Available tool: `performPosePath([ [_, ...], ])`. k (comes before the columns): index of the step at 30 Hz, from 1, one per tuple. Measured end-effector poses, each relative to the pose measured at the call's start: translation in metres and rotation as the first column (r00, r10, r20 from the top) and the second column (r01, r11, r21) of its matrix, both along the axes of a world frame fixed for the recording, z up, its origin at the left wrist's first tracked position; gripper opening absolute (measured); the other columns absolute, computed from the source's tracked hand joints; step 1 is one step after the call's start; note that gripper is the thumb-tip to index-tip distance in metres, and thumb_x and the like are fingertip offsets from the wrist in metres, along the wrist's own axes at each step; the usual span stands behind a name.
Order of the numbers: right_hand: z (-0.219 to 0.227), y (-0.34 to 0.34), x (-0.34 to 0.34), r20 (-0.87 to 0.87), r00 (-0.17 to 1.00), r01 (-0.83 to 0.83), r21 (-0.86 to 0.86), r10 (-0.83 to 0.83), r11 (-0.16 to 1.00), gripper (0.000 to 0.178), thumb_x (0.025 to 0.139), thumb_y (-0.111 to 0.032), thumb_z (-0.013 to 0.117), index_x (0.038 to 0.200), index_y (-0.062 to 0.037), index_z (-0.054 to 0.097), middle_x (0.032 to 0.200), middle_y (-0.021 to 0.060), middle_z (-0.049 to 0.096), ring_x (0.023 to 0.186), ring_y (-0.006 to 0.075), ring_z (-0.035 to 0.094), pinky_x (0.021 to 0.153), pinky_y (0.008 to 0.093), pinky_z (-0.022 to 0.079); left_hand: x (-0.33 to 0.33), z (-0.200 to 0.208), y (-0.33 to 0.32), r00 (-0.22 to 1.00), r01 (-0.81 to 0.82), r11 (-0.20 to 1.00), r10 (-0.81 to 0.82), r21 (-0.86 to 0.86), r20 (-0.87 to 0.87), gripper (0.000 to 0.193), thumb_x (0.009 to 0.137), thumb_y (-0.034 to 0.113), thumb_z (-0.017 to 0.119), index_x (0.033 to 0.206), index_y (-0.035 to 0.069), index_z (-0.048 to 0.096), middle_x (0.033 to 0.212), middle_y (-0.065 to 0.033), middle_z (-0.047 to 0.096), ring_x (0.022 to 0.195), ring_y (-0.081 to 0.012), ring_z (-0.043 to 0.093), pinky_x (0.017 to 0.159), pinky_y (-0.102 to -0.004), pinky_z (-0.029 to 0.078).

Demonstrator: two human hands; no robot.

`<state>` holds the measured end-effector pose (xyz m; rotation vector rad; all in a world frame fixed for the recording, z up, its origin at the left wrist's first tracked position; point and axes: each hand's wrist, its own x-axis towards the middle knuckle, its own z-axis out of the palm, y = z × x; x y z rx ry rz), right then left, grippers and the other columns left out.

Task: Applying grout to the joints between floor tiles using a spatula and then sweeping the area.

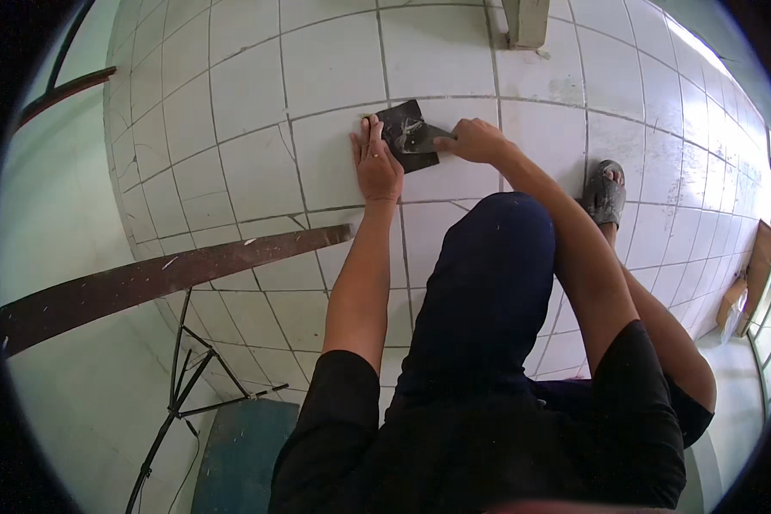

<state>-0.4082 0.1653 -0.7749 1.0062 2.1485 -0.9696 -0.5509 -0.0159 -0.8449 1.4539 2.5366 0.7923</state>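
A square black sheet or plate [409, 128] lies tilted on the white tiled floor in front of me, with pale grey smears on its middle. My left hand [376, 163] rests along the left edge of this plate, its fingers stretched out and touching the edge. In my right hand [478, 141] is a dark putty knife [430, 135], the fingers wrapped round its handle. Its blade reaches left over the smeared part of the plate; where the tip touches is hard to make out.
A brown wooden beam [180, 267] juts in from the left, ending near my left forearm. Below it stands a black tripod [199, 364] beside a dark green panel [247, 454]. At the top is a pale post foot [525, 24]. My sandalled foot [608, 193] is at right.
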Motion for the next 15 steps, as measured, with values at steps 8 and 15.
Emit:
performPosePath([
  [8,0.019,-0.005,0.022,0.076,0.997,-0.025,0.057,0.02,0.998,0.056,0.096,-0.052,0.058,0.107,0.0016,0.073,0.106,0.026,0.071,0.107,0.0398,0.068,0.092,0.0477,0.053,-0.004,0.0,-0.005,0.997,-0.002,1.0,0.002,0.004,-0.076,0.042,0.101,0.005,0.042,0.144,0.005,0.042,0.153,-0.0085,0.048,0.146,-0.0268,0.038,0.123,-0.0481,0.024],
  [15,0.037,-0.052,0.032,-0.21,0.952,-0.109,0.45,0.223,0.886,0.059,0.099,-0.015,0.055,0.153,-0.0336,0.042,0.086,0.0154,0.067,0.08,0.0359,0.069,0.08,0.0461,0.054,-0.007,0.004,-0.008,0.999,-0.012,1.0,0.013,0.019,-0.051,0.044,0.101,0.005,0.04,0.145,0.005,0.042,0.153,-0.009,0.048,0.146,-0.0286,0.039,0.123,-0.0489,0.025],
])
